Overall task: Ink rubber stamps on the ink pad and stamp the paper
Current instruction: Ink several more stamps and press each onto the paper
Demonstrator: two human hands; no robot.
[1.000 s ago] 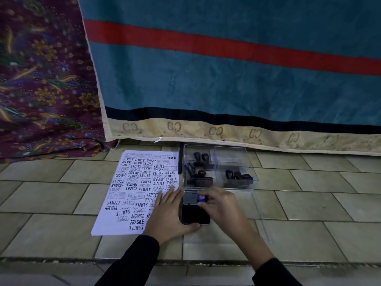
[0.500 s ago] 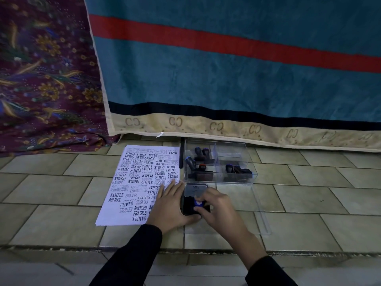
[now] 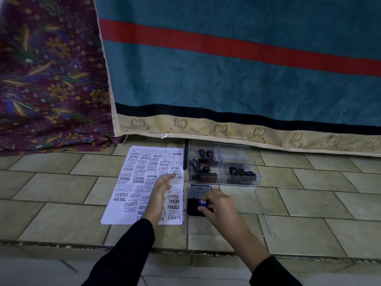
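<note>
Currently: right hand (image 3: 219, 205) pinches the stamp (image 3: 202, 203) by its blue knob, fingers curled round it, base down on the black ink pad (image 3: 192, 211). The pad sits on the floor tiles just right of the paper, with its grey lid (image 3: 199, 190) open behind it. Left hand (image 3: 162, 186) is open, fingers straight, over the paper's right half; can't tell if it touches. Paper (image 3: 127, 195) lies flat, crowded with prints (SAMPLE, AIR MAIL, FRAGILE); the free space looks to be mostly lower left.

Handling, my read: the stamp is light and rigid. The knob is the sensible hold and keeps fingers off the inked face. Rubber gives a little, so press straight down without rocking, or the print smears. The paper is thin and loose and will likely slide or lift with the stamp unless the left hand pins it.

Behind the pad is a clear box (image 3: 254, 162) with spare stamps (image 3: 204, 176) in its compartments. Farthest back hangs a teal cloth (image 3: 226, 79).
</note>
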